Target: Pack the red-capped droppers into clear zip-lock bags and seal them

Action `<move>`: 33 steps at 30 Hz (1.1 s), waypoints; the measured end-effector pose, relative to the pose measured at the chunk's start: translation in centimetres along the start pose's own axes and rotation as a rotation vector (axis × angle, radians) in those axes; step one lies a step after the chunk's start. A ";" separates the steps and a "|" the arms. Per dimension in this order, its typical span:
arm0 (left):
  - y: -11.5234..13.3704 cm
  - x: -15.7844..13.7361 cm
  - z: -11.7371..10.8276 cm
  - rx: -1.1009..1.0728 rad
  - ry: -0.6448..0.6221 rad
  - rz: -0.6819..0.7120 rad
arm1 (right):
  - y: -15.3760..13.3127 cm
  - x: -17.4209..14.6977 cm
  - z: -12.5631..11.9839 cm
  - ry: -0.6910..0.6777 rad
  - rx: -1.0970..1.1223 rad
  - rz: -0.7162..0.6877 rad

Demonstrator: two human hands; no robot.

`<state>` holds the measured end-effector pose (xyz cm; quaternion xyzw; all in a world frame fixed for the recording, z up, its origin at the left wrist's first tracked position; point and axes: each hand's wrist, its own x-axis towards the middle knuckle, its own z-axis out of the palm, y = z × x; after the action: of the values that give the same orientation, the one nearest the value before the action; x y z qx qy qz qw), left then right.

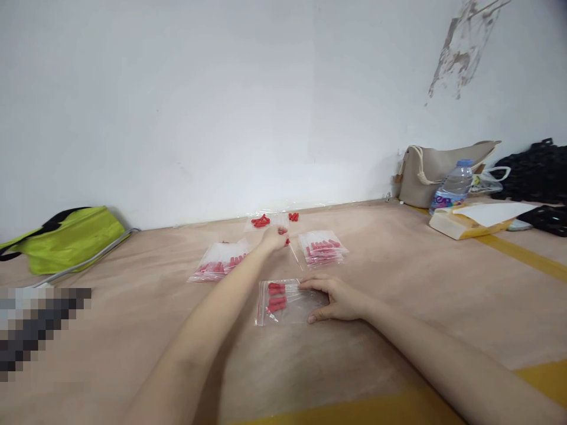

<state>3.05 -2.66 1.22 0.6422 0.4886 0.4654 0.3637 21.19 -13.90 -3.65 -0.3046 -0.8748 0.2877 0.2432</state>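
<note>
My left hand (pixel 275 237) reaches forward with its fingers closed on a thin rod with a red end (pixel 295 255), which points down toward me; its exact kind is too small to tell. Spread over the right part of a clear zip bag (pixel 295 316) lies my right hand (pixel 334 298), thumb and fingers apart and touching the plastic. Inside that bag are several red-handled thin rods (pixel 277 304). Past my left hand, more red pieces (pixel 261 221) lie on a clear bag, with a few others (pixel 293 217) beside it.
Stacks of filled clear bags lie left (pixel 212 265) and right (pixel 323 245). A green bag (pixel 75 239) with a grey cable is at far left. At right are a beige bag (pixel 436 165), a water bottle (pixel 454 189) and a box (pixel 460 227). A white wall (pixel 221 106) stands behind.
</note>
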 end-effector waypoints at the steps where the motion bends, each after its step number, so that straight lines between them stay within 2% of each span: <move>1: 0.4 -1.0 -1.3 -0.005 0.039 -0.001 | 0.1 0.0 0.0 0.000 -0.001 0.001; 3: 1.1 -3.6 -4.1 -0.035 0.128 0.030 | 0.3 0.0 0.1 0.003 -0.007 0.003; 5: 1.3 -7.0 -7.0 -0.150 0.291 0.074 | 0.5 0.1 0.2 0.005 -0.012 0.005; 8: 0.2 -11.7 -10.4 -0.240 0.430 0.012 | 0.7 0.1 0.3 0.002 -0.011 0.016; 11: -1.7 -14.5 -12.0 -0.341 0.481 -0.099 | 0.6 0.1 0.2 -0.003 -0.013 0.031; 14: -3.2 -15.2 -12.0 -0.422 0.519 -0.133 | 0.5 0.1 0.1 -0.006 -0.012 0.024; 18: -4.0 -14.8 -11.1 -0.452 0.503 -0.111 | 0.4 0.1 0.1 -0.005 -0.019 0.023; 27: -4.3 -15.4 -9.5 -0.523 0.444 -0.153 | 0.0 0.1 0.0 0.005 -0.018 0.016; 33: -3.9 -15.6 -9.0 -0.565 0.465 -0.198 | 0.1 0.1 -0.1 0.001 -0.017 0.000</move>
<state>-8.06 -16.59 -3.45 0.3433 0.4700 0.6779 0.4491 21.21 -13.76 -3.66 -0.3069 -0.8772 0.2801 0.2407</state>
